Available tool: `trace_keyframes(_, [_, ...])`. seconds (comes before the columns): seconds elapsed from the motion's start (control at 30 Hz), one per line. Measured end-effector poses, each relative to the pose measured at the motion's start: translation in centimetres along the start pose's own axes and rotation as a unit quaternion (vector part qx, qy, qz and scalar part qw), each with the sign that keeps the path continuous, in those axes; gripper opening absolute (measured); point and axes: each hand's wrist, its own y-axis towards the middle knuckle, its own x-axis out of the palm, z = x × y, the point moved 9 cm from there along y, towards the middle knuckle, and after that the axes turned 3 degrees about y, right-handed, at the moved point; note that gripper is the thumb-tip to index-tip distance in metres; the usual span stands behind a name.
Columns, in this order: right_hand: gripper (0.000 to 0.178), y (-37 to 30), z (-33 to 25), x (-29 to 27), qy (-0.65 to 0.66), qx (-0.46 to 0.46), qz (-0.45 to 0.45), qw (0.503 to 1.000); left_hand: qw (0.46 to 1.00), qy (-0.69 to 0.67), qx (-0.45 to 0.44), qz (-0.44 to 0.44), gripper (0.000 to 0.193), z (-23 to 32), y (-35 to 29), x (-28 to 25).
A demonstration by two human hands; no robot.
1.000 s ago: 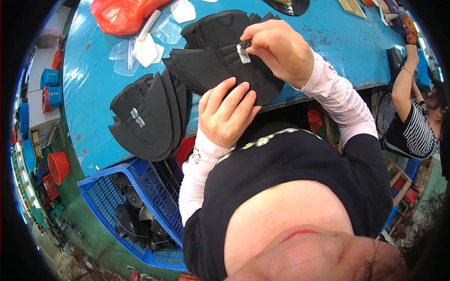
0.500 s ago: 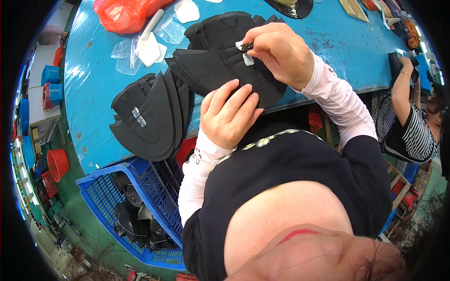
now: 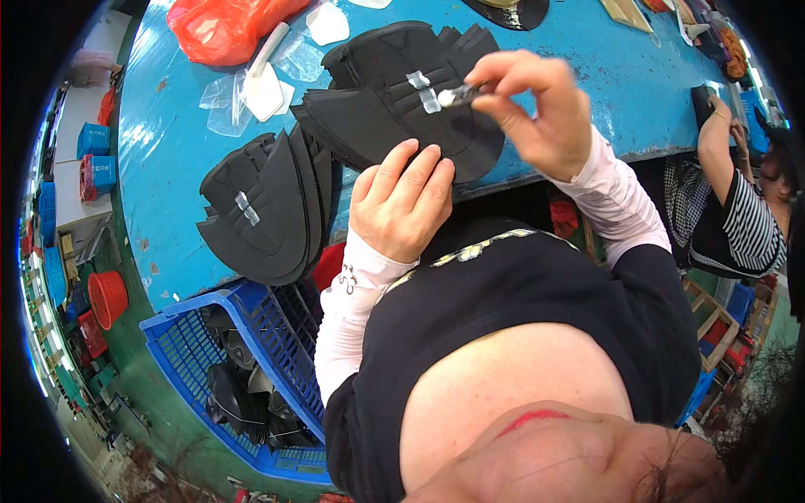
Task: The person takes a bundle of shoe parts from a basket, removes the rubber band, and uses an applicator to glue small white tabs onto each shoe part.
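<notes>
My left hand [image 3: 401, 205] lies with fingers extended on the near edge of a stack of black, curved fabric pieces [image 3: 356, 113]. Two shiny whitish patches [image 3: 424, 92] show on its top piece. Over the stack's right part, my right hand [image 3: 547, 117] pinches a small dark brush-like tool with a white, smeared tip [image 3: 453, 96]; this tip is just right of the patches. Motion blurs that hand slightly. To the left, a second fanned stack of black pieces [image 3: 256, 222] bears a similar whitish strip [image 3: 246, 209].
A red plastic bag [image 3: 222, 29], white pieces [image 3: 263, 90] and clear film lie on the blue table [image 3: 168, 109]. Below its left edge stands a blue basket [image 3: 251, 335] holding black pieces. Another person [image 3: 729, 193] works at the right.
My right hand has moved right with the tool, uncovering the upper whitish patch. My left hand remains on the stack. The whole view has shifted slightly.
</notes>
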Motion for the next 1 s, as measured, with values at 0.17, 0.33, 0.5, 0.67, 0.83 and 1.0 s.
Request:
trace_keyframes(0.17, [0.028, 0.8, 0.4, 0.4, -0.02, -0.005, 0.016, 1.0, 1.0, 0.011, 0.0, -0.002, 0.029, 0.3, 0.1, 0.0])
trace_keyframes(0.33, [0.029, 1.1, -0.1, 2.7, -0.13, -0.118, -0.041, 0.984, 1.0, 0.016, -0.004, -0.003, 0.029, 0.4, 0.1, -0.1])
trace_keyframes(0.5, [0.029, 0.9, 0.6, 3.3, -0.118, -0.109, -0.065, 0.985, 1.0, 0.006, -0.008, -0.011, 0.03, 0.2, 0.0, 0.1])
trace_keyframes(0.67, [0.031, 0.4, -0.2, 1.3, -0.04, -0.026, -0.045, 0.998, 1.0, 0.008, -0.002, -0.011, 0.03, 0.2, -0.1, 0.1])
trace_keyframes(0.83, [0.028, 0.3, 0.5, -0.5, 0.002, -0.005, 0.004, 1.0, 1.0, 0.01, 0.005, -0.012, 0.031, 0.2, 0.0, -0.2])
trace_keyframes(1.0, [0.035, -0.2, 1.8, -1.7, 0.096, 0.023, 0.029, 0.995, 0.999, -0.028, -0.023, 0.022, 0.034, -2.0, -1.5, -3.2])
